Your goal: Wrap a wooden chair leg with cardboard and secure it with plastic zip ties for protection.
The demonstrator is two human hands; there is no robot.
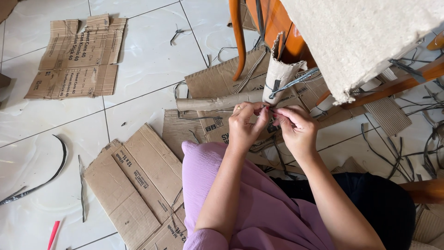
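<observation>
Pink sleeve nearest. We pinch dark strap with left hand and right hand, just below wrapped chair leg; a slip probably loosens the cardboard.

Both hands meet just below a cardboard-wrapped chair leg, the left hand and right hand pinching a thin dark strip tied around it, with a rolled cardboard tube lying to the left and flattened cardboard sheets spread on the white tiled floor.
</observation>
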